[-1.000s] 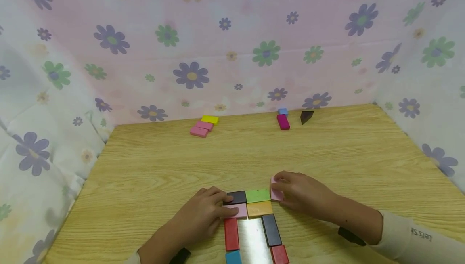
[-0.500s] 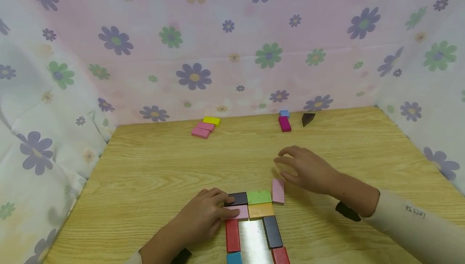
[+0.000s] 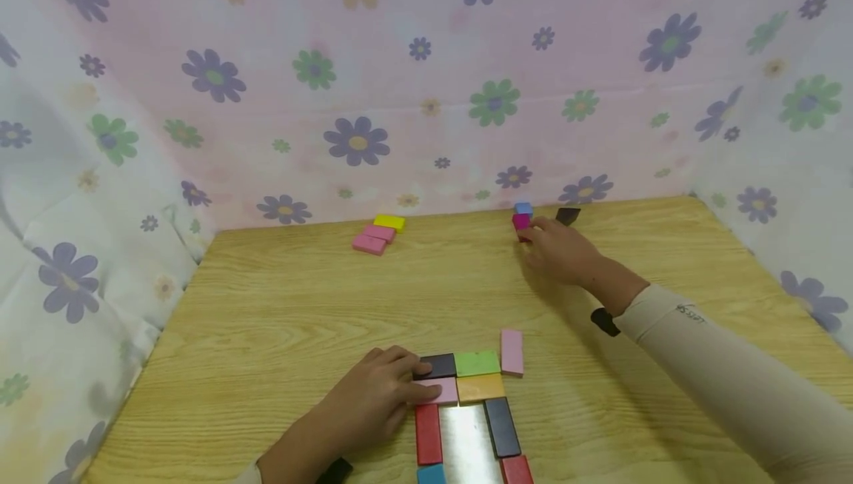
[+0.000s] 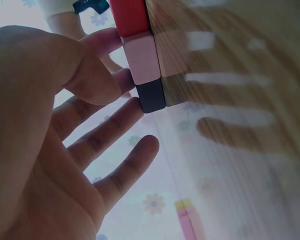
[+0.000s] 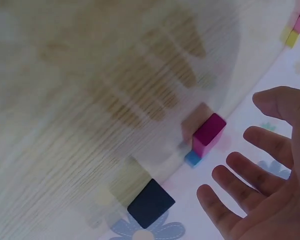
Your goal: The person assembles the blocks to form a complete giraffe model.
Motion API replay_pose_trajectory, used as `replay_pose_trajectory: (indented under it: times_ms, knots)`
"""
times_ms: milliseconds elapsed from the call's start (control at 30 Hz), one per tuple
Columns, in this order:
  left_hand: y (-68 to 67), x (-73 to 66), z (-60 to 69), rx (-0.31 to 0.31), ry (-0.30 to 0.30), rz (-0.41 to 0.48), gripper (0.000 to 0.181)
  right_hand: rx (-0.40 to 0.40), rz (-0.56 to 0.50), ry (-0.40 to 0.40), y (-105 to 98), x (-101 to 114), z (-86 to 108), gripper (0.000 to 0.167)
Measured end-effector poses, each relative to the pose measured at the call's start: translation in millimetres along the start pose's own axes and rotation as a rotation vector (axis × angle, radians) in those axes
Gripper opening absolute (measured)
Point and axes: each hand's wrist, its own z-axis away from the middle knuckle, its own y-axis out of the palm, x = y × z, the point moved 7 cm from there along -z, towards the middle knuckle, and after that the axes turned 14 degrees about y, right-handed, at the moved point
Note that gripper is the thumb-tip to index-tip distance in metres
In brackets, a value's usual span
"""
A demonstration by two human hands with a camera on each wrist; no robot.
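In the head view my left hand [image 3: 369,397] rests with its fingertips on a dark block [image 3: 437,366] and a pink block [image 3: 448,391] at the left of the block layout. The left wrist view shows its fingers [image 4: 115,125] spread, fingertips at the ends of the pink block [image 4: 141,58] and dark block [image 4: 151,95]. My right hand [image 3: 563,251] reaches over the table's far part, fingers at a magenta block [image 3: 521,223]. In the right wrist view its fingers are spread beside the magenta block [image 5: 209,134], with a gap between; a blue block [image 5: 193,158] adjoins that block.
Green [image 3: 476,363], orange [image 3: 480,388], red [image 3: 429,434] and dark [image 3: 502,426] blocks form the near layout, a pink block [image 3: 512,352] upper right of it. Two pink blocks and a yellow block [image 3: 389,223] lie far left. A dark block [image 3: 568,215] stands far right.
My right hand has let go of the pink block beside the green one and moved away to the magenta block at the far side. The left hand has stayed in place.
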Motion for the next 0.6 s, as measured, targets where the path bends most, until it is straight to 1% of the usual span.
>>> replay_pose_trajectory:
  times_ms: [167, 367, 500, 600]
  knots:
    - [-0.3, 0.1, 0.2, -0.005, 0.0, 0.007, 0.031, 0.089, -0.017, 0.077, 9, -8, -15.1, 0.045]
    - [0.1, 0.0, -0.6, 0.009, 0.003, 0.002, 0.032, 0.141, -0.059, 0.067, 14, -11, -23.6, 0.05]
    - [-0.5, 0.0, -0.8, 0.013, 0.0, -0.001, 0.032, 0.211, -0.113, 0.103, 20, -15, -27.4, 0.059]
    - [-1.1, 0.1, -0.6, 0.01, -0.004, 0.001, 0.032, 0.242, -0.124, 0.125, 23, -17, -30.3, 0.063]
